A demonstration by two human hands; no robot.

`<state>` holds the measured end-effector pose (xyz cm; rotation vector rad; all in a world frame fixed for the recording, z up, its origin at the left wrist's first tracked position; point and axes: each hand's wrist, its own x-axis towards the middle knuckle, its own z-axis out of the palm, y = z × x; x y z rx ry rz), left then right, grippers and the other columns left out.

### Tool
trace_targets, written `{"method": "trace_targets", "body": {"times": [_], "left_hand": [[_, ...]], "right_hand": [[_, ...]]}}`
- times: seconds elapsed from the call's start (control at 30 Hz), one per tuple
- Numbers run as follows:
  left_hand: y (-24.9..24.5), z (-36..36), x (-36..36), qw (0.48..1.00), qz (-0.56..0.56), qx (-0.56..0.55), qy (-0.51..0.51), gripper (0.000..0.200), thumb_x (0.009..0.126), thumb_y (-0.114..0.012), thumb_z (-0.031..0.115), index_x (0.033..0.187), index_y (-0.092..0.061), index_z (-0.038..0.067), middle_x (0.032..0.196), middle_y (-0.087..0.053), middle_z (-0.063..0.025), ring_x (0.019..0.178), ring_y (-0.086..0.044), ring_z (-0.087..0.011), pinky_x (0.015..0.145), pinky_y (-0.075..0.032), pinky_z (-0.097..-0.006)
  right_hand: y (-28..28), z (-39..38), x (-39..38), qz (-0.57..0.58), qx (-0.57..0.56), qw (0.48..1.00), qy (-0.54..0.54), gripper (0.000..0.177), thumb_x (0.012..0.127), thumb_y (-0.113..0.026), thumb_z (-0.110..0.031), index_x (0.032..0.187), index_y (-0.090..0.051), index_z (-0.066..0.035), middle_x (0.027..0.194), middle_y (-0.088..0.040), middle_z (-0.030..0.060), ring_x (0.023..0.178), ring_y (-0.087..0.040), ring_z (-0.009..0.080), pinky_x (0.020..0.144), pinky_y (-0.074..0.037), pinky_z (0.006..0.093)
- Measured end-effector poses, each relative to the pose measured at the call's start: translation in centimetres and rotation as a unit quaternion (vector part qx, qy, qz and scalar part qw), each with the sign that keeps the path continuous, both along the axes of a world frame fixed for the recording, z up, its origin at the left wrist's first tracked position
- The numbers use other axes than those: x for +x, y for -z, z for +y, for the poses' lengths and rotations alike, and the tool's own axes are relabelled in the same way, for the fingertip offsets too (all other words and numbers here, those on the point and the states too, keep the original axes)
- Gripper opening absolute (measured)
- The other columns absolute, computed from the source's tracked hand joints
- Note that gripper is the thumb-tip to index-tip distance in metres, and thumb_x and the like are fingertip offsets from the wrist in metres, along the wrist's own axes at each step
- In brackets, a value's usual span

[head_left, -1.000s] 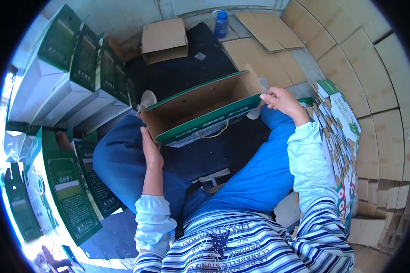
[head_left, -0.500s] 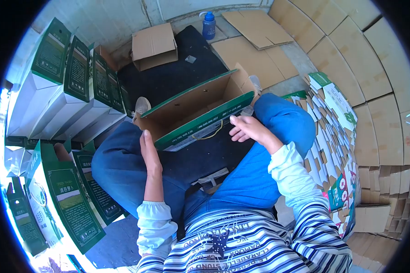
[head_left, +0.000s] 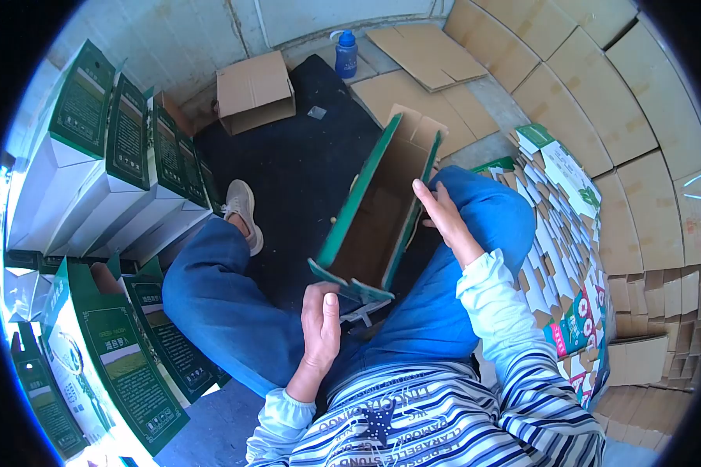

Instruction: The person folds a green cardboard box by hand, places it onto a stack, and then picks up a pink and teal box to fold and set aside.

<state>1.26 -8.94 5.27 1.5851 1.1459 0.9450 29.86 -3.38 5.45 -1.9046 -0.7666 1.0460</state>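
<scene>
A green carton [head_left: 378, 222] with a bare brown inside stands slanted between my legs, its top open and small flaps sticking out at both ends. Low at its near end is my left hand [head_left: 320, 327], fingers stretched upward and thumb raised, close under the near flap. My right hand [head_left: 446, 218] lies along the carton's right wall with its fingers extended and apart, fingertips right at the rim. A yellowish cord shows slightly at the carton's left side.
Green and white cartons [head_left: 128, 342] stand in rows on the left. Flattened cartons [head_left: 553, 241] are piled on the right before stacked brown boxes [head_left: 615, 93]. Beyond the dark mat [head_left: 288, 171] are a brown box [head_left: 255, 92], a blue bottle [head_left: 346, 56] and flat cardboard [head_left: 427, 54].
The carton has turned from lying crosswise to pointing away from me. My left hand has come down and right to its near end; my right hand has moved up to its side wall.
</scene>
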Motion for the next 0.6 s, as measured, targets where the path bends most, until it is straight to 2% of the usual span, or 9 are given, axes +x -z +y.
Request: {"method": "trace_targets", "body": {"times": [0.07, 0.13, 0.17, 0.23, 0.33, 0.43, 0.47, 0.53, 0.6], "left_hand": [[-0.8, -0.1, -0.8, 0.995, 0.057, 0.067, -0.038, 0.023, 0.09, -0.051, 0.024, 0.086, -0.052, 0.001, 0.085, -0.05, -0.0125, 0.076, -0.05, -0.0233, 0.069, -0.042, -0.0331], [-2.4, 0.6, -1.0, 0.985, 0.089, 0.124, -0.081, 0.018, 0.082, -0.063, 0.011, 0.079, -0.049, 0.001, 0.08, -0.047, -0.0128, 0.069, -0.048, -0.0254, 0.063, -0.041, -0.035], [-3.6, 1.3, -1.0, 0.977, 0.143, 0.137, -0.081, 0.023, 0.079, -0.066, 0.014, 0.083, -0.049, 0.001, 0.085, -0.05, -0.0147, 0.075, -0.05, -0.0285, 0.067, -0.042, -0.0377], [-5.7, 3.4, -0.7, 0.949, 0.226, 0.215, -0.053, 0.034, 0.077, -0.069, 0.022, 0.093, -0.051, -0.002, 0.099, -0.053, -0.0194, 0.088, -0.054, -0.0342, 0.076, -0.045, -0.0409], [-6.3, 6.0, 0.5, 0.928, 0.34, 0.149, 0.04, 0.066, 0.078, -0.067, 0.038, 0.121, -0.045, -0.006, 0.12, -0.05, -0.0246, 0.114, -0.048, -0.038, 0.093, -0.041, -0.0427], [-3.6, 8.1, 2.3, 0.917, 0.378, 0.013, 0.126, 0.068, 0.081, -0.062, 0.04, 0.127, -0.041, -0.005, 0.119, -0.052, -0.0257, 0.113, -0.05, -0.0374, 0.093, -0.042, -0.0414], [-1.3, 8.4, 2.3, 0.912, 0.381, 0.067, 0.136, 0.056, 0.084, -0.057, 0.032, 0.124, -0.043, -0.005, 0.109, -0.057, -0.025, 0.092, -0.061, -0.0366, 0.078, -0.05, -0.0422], [-0.7, 8.4, 2.5, 0.915, 0.38, 0.053, 0.123, 0.046, 0.085, -0.053, 0.024, 0.12, -0.046, -0.005, 0.103, -0.059, -0.0247, 0.087, -0.062, -0.0368, 0.075, -0.051, -0.0427], [-0.9, 8.2, 2.1, 0.924, 0.36, 0.066, 0.109, 0.032, 0.087, -0.046, 0.014, 0.113, -0.048, -0.005, 0.093, -0.061, -0.0239, 0.08, -0.063, -0.0368, 0.069, -0.051, -0.0433]], "right_hand": [[-0.1, -0.5, -0.9, -0.034, 0.084, 0.996, -0.001, 0.09, 0.077, -0.064, -0.051, 0.134, -0.023, 0.005, 0.13, -0.041, 0.0224, 0.121, -0.041, 0.0329, 0.1, -0.035, 0.0381], [0.5, -0.8, -1.6, -0.083, 0.135, 0.987, -0.013, 0.076, 0.076, -0.069, -0.03, 0.132, -0.03, 0.003, 0.126, -0.046, 0.0213, 0.118, -0.045, 0.0303, 0.1, -0.034, 0.0365], [0.8, -1.2, -2.0, -0.11, 0.117, 0.986, -0.037, 0.075, 0.077, -0.063, -0.025, 0.135, -0.025, 0.004, 0.128, -0.045, 0.0226, 0.12, -0.044, 0.0317, 0.101, -0.033, 0.0359], [2.7, -0.9, -2.1, -0.074, 0.13, 0.988, -0.026, 0.076, 0.076, -0.058, -0.022, 0.137, -0.022, 0.005, 0.13, -0.043, 0.024, 0.122, -0.042, 0.0325, 0.102, -0.032, 0.0358], [2.8, -1.0, -1.5, -0.032, 0.127, 0.99, -0.06, 0.078, 0.076, -0.055, -0.022, 0.139, -0.019, 0.005, 0.133, -0.04, 0.0259, 0.125, -0.04, 0.033, 0.103, -0.031, 0.0348], [2.9, -0.9, -1.1, -0.023, 0.091, 0.992, -0.08, 0.078, 0.076, -0.054, -0.024, 0.14, -0.018, 0.005, 0.137, -0.035, 0.0272, 0.129, -0.035, 0.0325, 0.105, -0.028, 0.0339], [2.9, -0.7, -1.0, -0.059, 0.109, 0.987, -0.101, 0.078, 0.077, -0.053, -0.024, 0.14, -0.018, 0.005, 0.138, -0.034, 0.0271, 0.13, -0.034, 0.0327, 0.106, -0.027, 0.0336], [3.0, -0.3, -1.1, -0.127, 0.144, 0.971, -0.144, 0.077, 0.078, -0.051, -0.024, 0.141, -0.017, 0.004, 0.14, -0.033, 0.0269, 0.132, -0.031, 0.033, 0.108, -0.024, 0.0332], [3.0, 0.6, -1.2, -0.101, 0.15, 0.972, -0.149, 0.073, 0.078, -0.05, -0.016, 0.141, -0.019, 0.003, 0.141, -0.033, 0.024, 0.133, -0.03, 0.0296, 0.107, -0.025, 0.0325]]}}
